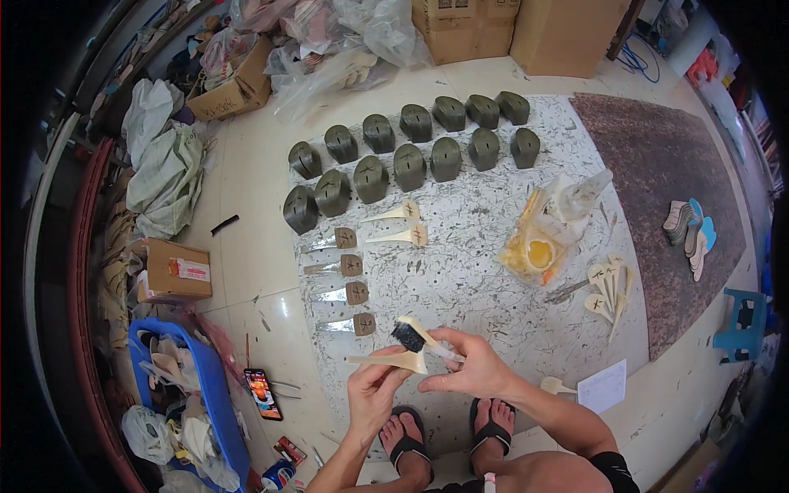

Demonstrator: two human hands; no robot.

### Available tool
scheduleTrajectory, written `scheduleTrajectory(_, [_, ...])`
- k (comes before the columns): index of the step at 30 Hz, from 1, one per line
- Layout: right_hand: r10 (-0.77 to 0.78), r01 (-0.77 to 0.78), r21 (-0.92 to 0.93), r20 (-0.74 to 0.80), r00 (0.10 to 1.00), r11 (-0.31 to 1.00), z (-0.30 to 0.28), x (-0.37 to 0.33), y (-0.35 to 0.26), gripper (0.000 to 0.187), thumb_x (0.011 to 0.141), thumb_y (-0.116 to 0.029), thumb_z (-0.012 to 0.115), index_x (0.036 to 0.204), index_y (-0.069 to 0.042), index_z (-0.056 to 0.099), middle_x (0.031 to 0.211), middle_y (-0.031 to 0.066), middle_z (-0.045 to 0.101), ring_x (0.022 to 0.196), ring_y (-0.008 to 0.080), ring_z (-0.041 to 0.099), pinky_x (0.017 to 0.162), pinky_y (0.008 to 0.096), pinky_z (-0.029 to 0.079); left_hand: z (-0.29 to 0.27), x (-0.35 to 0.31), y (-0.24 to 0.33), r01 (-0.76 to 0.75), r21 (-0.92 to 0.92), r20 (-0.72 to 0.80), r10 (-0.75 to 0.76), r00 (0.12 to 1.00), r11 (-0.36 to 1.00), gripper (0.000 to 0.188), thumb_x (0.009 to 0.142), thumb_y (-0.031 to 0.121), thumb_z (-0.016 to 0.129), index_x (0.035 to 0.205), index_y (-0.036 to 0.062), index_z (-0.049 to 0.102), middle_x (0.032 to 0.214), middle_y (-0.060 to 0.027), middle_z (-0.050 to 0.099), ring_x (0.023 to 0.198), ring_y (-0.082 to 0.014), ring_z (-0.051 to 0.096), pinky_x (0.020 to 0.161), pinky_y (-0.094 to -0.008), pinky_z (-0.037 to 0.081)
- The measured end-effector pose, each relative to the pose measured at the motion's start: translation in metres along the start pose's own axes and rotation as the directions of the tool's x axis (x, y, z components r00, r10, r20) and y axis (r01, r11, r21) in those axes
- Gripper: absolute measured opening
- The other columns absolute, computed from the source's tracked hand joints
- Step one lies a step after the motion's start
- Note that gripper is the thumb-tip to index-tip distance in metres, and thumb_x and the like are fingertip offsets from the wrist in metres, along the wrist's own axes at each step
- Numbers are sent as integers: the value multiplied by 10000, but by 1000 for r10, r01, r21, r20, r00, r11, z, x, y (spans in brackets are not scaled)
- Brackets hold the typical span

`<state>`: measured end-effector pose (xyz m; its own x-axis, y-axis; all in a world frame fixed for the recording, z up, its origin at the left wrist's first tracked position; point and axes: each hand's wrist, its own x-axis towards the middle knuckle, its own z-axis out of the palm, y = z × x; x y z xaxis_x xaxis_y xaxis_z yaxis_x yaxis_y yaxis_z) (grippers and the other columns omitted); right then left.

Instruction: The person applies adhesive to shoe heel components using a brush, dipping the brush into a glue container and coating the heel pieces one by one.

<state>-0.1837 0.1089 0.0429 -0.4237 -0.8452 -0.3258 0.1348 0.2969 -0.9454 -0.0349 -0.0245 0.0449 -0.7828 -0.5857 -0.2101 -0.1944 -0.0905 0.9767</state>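
Observation:
My left hand [374,396] grips a cream heel-shaped piece [393,360] with a long tapering tail that points left. In my right hand [475,366] is a brush [408,335] with black bristles and a pale handle. The bristles sit just above the piece's wide end; whether they touch it I cannot tell. Beyond my hands, two cream pieces [403,235] of like shape lie on the spotted white board [460,287]. Several brown-ended pieces [355,293] with shiny tails form a column to their left. Dark green block heels [409,168] stand in two rows at the far side.
An amber-stained plastic container [539,255] and a clear bottle [582,195] stand right of centre. Nearby lies a fan of cream pieces [606,287]. A brown mat [657,189], blue stool [734,326], phone [263,394], blue bin [215,403] and cartons [467,31] surround the board.

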Motion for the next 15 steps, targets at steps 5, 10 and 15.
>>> scheduleTrajectory(5, [1, 1, 68, -20, 1000, 998, -5, 3, 7, 547, 672, -264, 840, 1115, -25, 626, 718, -21, 599, 617, 39, 503, 545, 225, 415, 4, 5, -8, 73, -49, 78, -69, 995, 996, 238, 844, -33, 633, 1081, -30, 660, 1173, -118, 604, 999, -165, 597, 849, -273, 491])
scheduleTrajectory(10, [54, -57, -37, -76, 996, 998, -27, 20, 2, 544, 671, -211, 833, 1126, -4, 620, 778, -3, 636, 657, 39, 560, 564, 233, 455, 7, 15, -26, 172, -90, 48, -168, 985, 981, 339, 866, -8, 610, 1204, -34, 581, 1212, -124, 579, 1028, -179, 592, 883, -282, 482])
scheduleTrajectory(15, [-11, -68, -363, -211, 978, 929, -68, 87, 40, 564, 665, -291, 810, 1118, -12, 626, 749, 71, 647, 616, 111, 579, 578, 279, 469, 1, 9, -52, 262, -169, -35, -272, 962, 950, 344, 925, 44, 548, 1261, -29, 531, 1198, -134, 593, 1074, -210, 584, 927, -357, 497])
